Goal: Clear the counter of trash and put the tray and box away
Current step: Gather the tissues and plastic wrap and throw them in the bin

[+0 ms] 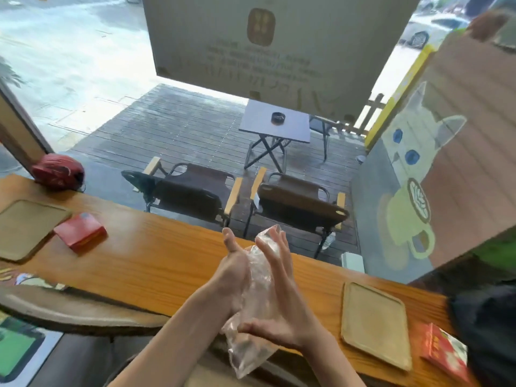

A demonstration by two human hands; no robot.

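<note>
A crumpled clear plastic bag (255, 300) is pressed between my two palms above the wooden counter (156, 258), its ends sticking out above and below. My left hand (233, 270) and my right hand (282, 300) both hold it, fingers stretched out. To the right on the counter lies a pale wooden tray (375, 325), and beside it a red and white box (444, 353). At the far left sits another wooden tray (26, 227) with a red box (81, 231) next to it.
A red rounded object (57, 171) rests at the counter's far left end. A dark bag or garment (488, 331) sits at the right edge. Beyond the window are two folding chairs (296, 202) and a small table (275, 125) on a deck.
</note>
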